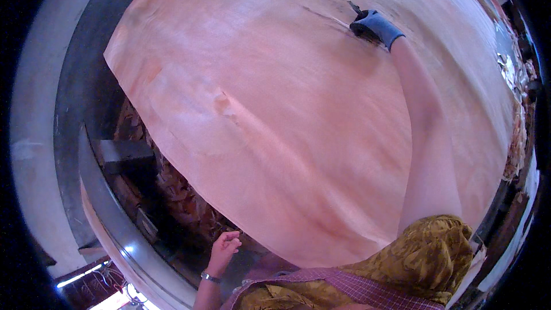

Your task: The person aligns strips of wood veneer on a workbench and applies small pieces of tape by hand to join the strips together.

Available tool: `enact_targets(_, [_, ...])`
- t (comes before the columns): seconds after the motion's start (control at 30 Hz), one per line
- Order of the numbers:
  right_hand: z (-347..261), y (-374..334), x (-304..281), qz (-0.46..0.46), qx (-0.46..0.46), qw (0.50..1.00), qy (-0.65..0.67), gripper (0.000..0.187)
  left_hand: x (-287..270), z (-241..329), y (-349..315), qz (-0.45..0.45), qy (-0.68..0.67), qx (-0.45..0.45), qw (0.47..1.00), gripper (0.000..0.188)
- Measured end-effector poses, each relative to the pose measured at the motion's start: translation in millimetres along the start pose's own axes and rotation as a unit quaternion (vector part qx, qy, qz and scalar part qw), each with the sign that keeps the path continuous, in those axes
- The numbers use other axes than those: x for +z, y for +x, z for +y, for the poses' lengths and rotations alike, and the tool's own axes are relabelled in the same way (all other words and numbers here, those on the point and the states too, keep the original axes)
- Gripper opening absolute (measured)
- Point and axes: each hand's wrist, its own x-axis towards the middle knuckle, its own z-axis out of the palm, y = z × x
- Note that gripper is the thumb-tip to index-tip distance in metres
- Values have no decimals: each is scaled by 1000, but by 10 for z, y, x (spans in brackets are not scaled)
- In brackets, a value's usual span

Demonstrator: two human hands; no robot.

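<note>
Right arm (pixel 427 138): we stretched it forward over the pinkish sheet (pixel 275 120).
Right hand (pixel 374 26): gloved, fingers curled; we couldn't tell its grip.
Left hand (pixel 225 247): loosely half-curled, empty, beside the sheet's near edge.
Sheet: lay spread before us.

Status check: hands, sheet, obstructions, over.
Right hand gloved, at dark streak on veneer sheet; grip unclear. Left hand bare, loosely curled, beside sheet's edge. Sheet spread wide, long diagonal ridge. Nothing visibly blocking right hand.
</note>
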Motion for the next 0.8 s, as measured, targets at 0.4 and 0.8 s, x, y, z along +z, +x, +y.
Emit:
enact_targets(0.4, [-380, -276, 58, 232, -2, 838, -495, 63, -28, -257, -12, 13, 14, 8, 1000, 35])
enact_targets(0.8, [-175, -735, 189, 336, 14, 881, -332, 60, -177, -763, -345, 34, -35, 35, 998, 33])
